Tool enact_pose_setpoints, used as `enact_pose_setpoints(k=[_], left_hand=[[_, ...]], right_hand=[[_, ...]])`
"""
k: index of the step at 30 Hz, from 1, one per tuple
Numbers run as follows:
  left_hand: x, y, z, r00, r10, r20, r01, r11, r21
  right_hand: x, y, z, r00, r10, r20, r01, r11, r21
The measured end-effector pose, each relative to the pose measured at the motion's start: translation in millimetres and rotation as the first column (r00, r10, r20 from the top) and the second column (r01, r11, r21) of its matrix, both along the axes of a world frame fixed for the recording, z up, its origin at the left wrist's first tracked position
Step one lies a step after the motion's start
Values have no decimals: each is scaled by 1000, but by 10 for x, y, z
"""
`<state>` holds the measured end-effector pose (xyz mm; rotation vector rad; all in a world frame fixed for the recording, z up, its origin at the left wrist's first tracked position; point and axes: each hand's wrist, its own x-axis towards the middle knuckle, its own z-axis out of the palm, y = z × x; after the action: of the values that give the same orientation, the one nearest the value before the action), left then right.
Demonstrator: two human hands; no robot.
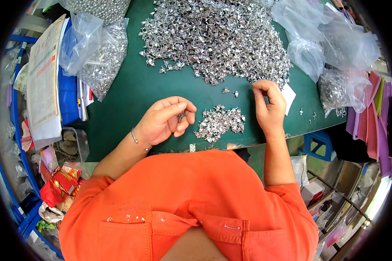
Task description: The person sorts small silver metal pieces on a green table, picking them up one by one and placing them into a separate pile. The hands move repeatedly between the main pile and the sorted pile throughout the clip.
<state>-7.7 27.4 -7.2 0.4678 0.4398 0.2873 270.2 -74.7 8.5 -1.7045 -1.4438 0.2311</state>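
Observation:
A large heap of small shiny silver metal parts (222,39) covers the far middle of the green table (126,117). Close to my body lies a smaller pile of similar metal parts (220,123), between my two hands. My left hand (166,118), palm turned inward, has its fingers curled around a few small metal parts (181,115). At the heap's near right edge, my right hand (269,102) has thumb and forefinger pinched together; what is between them, if anything, is too small to make out. Two loose parts (231,92) sit between heap and pile.
Clear plastic bags of metal parts (104,56) stand at the far left, and another bag (335,91) lies at the right edge. Stacked papers (43,82) rest by a blue bin (69,98) at left. A blue stool (318,145) stands below the table's right side.

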Motion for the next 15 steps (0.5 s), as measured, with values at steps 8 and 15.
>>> enact_pose_setpoints(k=[8,15], left_hand=[[-3,8,15,1000,2,-8,-2,1000,-5],[-1,-1,22,1000,5,-4,-5,1000,0]], right_hand=[[-199,-13,-84,982,118,150,-121,993,11],[-66,-46,36,988,151,-30,-152,988,-24]])
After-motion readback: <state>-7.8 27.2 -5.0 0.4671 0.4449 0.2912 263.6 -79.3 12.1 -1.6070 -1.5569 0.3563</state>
